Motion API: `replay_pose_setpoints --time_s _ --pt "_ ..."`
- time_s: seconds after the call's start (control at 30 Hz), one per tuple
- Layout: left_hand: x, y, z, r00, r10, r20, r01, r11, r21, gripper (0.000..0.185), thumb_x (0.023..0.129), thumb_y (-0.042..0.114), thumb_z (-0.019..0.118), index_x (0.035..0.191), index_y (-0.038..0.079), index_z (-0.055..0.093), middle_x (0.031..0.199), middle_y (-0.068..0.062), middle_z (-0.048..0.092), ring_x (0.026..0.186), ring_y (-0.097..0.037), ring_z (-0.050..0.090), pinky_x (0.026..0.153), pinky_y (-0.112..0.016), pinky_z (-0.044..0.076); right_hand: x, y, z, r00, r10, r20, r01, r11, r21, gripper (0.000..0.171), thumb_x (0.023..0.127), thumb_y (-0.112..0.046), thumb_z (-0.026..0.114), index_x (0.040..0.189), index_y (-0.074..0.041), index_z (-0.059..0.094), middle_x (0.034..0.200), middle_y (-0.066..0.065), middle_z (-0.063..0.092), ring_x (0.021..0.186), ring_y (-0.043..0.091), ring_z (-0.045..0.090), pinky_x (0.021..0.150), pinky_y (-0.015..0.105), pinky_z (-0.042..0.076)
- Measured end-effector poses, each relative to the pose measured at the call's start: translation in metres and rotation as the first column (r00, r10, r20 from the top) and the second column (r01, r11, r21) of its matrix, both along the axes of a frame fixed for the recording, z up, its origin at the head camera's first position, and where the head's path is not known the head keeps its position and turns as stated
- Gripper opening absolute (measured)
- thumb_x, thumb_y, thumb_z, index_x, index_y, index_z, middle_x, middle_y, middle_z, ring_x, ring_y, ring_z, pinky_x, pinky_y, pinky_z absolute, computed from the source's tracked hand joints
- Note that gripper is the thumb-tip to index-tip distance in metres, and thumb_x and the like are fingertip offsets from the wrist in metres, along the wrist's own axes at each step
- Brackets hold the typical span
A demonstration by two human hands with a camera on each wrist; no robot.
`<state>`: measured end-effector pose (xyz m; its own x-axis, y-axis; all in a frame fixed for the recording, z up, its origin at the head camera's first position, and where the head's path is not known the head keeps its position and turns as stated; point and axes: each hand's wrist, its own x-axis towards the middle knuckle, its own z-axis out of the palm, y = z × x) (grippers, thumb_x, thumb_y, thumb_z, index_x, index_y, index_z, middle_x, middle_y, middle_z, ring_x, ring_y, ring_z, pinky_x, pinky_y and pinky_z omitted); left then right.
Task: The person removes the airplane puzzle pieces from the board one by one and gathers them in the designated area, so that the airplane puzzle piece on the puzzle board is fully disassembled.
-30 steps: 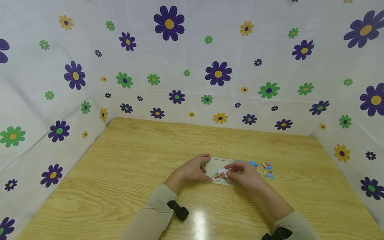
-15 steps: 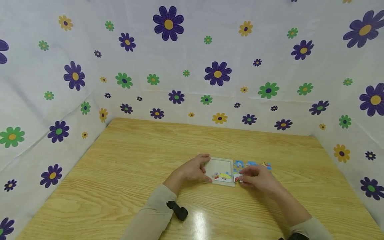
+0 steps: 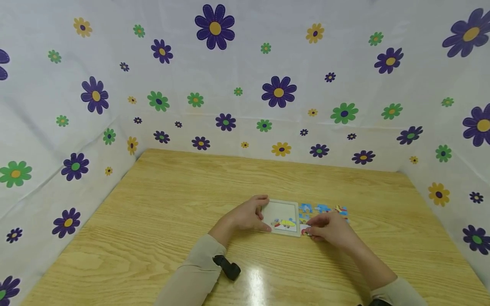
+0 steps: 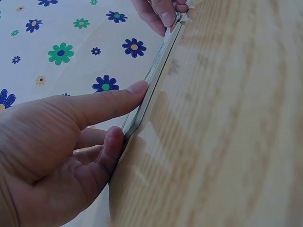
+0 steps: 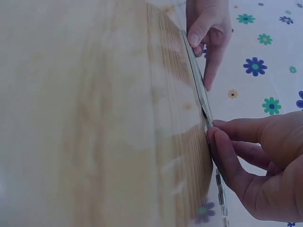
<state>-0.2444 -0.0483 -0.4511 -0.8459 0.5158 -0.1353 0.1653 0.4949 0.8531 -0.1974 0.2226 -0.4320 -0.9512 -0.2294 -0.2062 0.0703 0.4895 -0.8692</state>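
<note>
The puzzle tray [image 3: 283, 217] lies flat on the bench [image 3: 160, 221], between the two hands. The left hand [image 3: 246, 215] steadies its left edge with thumb and fingers lightly curled against it. The right hand [image 3: 330, 228] pinches a small puzzle piece [image 3: 305, 231] just beside the tray's near right corner (its picture is mostly hidden by the fingers). Loose pieces [image 3: 323, 208] lie further right, partly covered.
</note>
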Motion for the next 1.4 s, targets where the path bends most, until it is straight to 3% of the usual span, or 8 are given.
replay_pose_setpoints --time_s 0.3,0.67,1.03,1.4 --pt "-0.001 -0.001 0.004 1.000 0.000 -0.003 0.000 1.000 -0.006 0.092 0.067 0.014 0.083 0.143 0.005 0.032 0.150 0.004 0.022 0.082 -0.014 0.046 0.067 -0.023 0.040 0.001 -0.006 0.002 1.000 -0.023 -0.022 0.024 0.998 0.054 0.019 0.079 -0.006 0.072 0.094 0.005 0.068 0.084 0.009 0.065 0.071 0.017 0.064 0.061 0.028 0.053" --pt "-0.001 -0.001 -0.002 1.000 -0.004 -0.006 0.004 1.000 -0.004 0.091 0.067 0.016 0.083 0.142 0.004 0.033 0.149 0.004 0.023 0.080 -0.013 0.046 0.069 -0.023 0.040 -0.005 -0.011 0.004 0.999 -0.051 -0.015 0.052 0.994 0.092 0.024 0.078 -0.014 0.074 0.097 -0.001 0.067 0.082 0.006 0.064 0.067 0.018 0.062 0.059 0.029 0.052" --pt "-0.002 -0.002 0.000 1.000 0.005 -0.011 -0.005 1.000 -0.028 0.091 0.067 0.018 0.084 0.142 0.004 0.034 0.148 0.005 0.024 0.083 -0.013 0.048 0.071 -0.024 0.041 -0.015 -0.044 0.007 0.996 0.072 -0.058 -0.064 0.991 0.118 0.030 0.079 -0.016 0.073 0.105 -0.003 0.067 0.088 0.006 0.061 0.065 0.018 0.058 0.055 0.032 0.048" --pt "0.001 -0.001 0.002 0.999 -0.019 -0.034 0.018 1.000 -0.018 0.088 0.068 0.015 0.083 0.140 -0.001 0.035 0.149 -0.001 0.025 0.082 -0.012 0.048 0.071 -0.022 0.041 -0.019 -0.062 0.002 0.987 0.132 -0.089 -0.103 0.957 0.272 0.021 0.075 -0.019 0.077 0.093 -0.009 0.072 0.087 0.000 0.063 0.076 0.014 0.058 0.063 0.030 0.047"
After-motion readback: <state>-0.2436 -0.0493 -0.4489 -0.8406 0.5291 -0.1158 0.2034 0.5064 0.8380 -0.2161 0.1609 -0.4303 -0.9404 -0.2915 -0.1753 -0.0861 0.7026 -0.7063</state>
